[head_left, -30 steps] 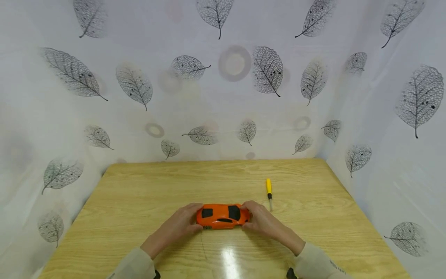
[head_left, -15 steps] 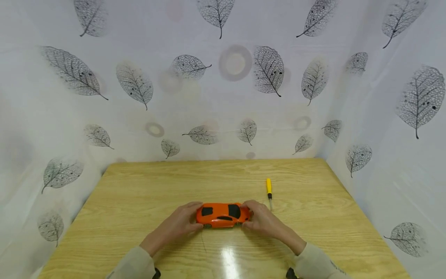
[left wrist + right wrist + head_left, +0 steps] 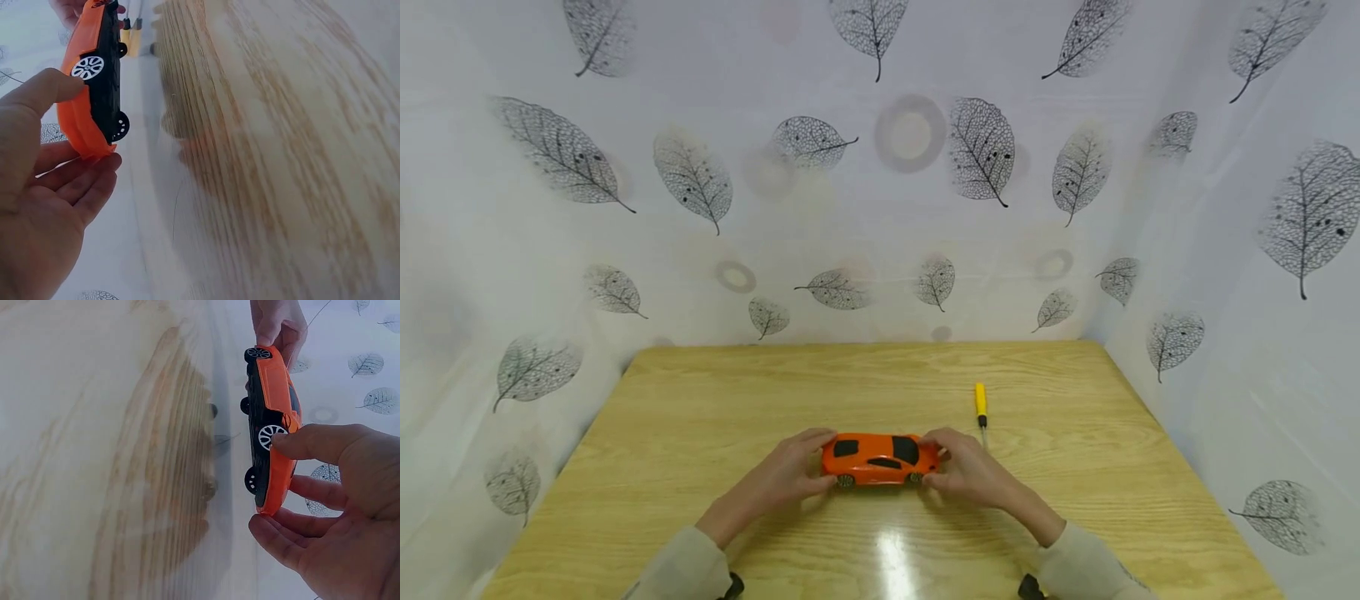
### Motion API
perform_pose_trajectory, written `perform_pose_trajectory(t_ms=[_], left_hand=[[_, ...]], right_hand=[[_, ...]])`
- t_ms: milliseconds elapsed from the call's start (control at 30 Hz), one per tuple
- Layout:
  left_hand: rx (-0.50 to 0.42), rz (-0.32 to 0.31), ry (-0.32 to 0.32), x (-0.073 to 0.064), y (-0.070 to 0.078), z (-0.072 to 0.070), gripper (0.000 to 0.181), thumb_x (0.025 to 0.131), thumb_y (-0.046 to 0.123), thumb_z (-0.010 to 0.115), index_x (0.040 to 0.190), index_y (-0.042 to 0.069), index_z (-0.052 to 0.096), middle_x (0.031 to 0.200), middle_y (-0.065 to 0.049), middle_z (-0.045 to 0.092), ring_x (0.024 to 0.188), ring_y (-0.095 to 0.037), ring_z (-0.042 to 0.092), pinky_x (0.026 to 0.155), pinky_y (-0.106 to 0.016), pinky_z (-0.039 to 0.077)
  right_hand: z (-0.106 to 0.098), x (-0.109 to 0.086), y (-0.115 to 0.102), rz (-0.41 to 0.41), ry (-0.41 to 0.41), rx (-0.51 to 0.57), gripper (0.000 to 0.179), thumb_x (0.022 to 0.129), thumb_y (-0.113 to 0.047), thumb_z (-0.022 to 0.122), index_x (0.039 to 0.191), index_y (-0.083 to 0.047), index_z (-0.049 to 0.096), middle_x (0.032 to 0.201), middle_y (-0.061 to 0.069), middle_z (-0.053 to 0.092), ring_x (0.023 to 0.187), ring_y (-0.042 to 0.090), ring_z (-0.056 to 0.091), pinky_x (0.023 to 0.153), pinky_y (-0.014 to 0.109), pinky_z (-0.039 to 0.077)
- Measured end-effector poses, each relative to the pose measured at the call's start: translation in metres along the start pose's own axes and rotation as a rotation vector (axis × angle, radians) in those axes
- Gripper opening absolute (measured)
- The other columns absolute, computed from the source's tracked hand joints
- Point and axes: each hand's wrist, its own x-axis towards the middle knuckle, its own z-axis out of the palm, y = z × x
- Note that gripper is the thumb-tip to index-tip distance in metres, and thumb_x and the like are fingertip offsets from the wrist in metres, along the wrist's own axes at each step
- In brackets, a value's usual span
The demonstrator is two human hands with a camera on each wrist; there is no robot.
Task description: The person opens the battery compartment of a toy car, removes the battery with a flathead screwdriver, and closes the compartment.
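Note:
An orange toy car [image 3: 874, 472] with black windows is held level between both hands, its side and spoked wheels facing me in the head view. My left hand [image 3: 784, 475] grips the left end, thumb on the near side by a wheel. The right hand [image 3: 972, 473] holds the other end, its thumb also beside a wheel. Both wrist views show the car's black underside, raised off the tabletop. A screwdriver [image 3: 981, 407] with a yellow handle lies behind the right hand, its shaft tip hidden by that hand.
The wood-grain table [image 3: 737, 392] carries a bright light reflection near its front. White curtains [image 3: 820, 208] with a leaf print rise behind it and along both sides. Black bands [image 3: 1032, 587] show under the sleeve cuffs.
The car has rolled in my hands, so its near side and wheels show more and its roof less. It has risen slightly in the head view. Both hands have kept their grip.

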Motion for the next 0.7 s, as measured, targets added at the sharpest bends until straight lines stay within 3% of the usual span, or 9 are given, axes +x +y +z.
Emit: perform_pose_trajectory(t_ms=[267,467,700], left_hand=[[-0.097,0.034,0.039,-0.001,-0.001,-0.005,0.061,0.092,0.023,0.080,0.142,-0.005,0.058,0.142,-0.021,0.059,0.117,-0.034,0.064,0.097,-0.049,0.056],[-0.171,0.008,0.046,-0.001,-0.004,-0.007,0.059,0.094,0.023,0.077,0.143,-0.003,0.058,0.143,-0.017,0.059,0.115,-0.028,0.064,0.097,-0.042,0.057],[-0.243,0.024,0.069,-0.001,-0.004,-0.009,0.056,0.097,0.022,0.074,0.142,-0.005,0.058,0.142,-0.019,0.060,0.117,-0.030,0.063,0.097,-0.046,0.056]], right_hand=[[-0.010,0.000,-0.004,0.004,-0.011,0.067,0.044,0.088,-0.009,0.081,0.128,0.004,0.066,0.125,0.018,0.067,0.103,0.032,0.067,0.086,0.036,0.060],[-0.013,-0.001,-0.005,0.023,-0.010,0.098,0.044,0.090,-0.013,0.078,0.130,0.003,0.066,0.124,0.015,0.068,0.102,0.027,0.066,0.088,0.034,0.059],[-0.016,-0.002,-0.009,0.032,-0.014,0.131,0.046,0.094,-0.020,0.076,0.133,0.002,0.065,0.124,0.013,0.068,0.102,0.025,0.065,0.089,0.036,0.058]])
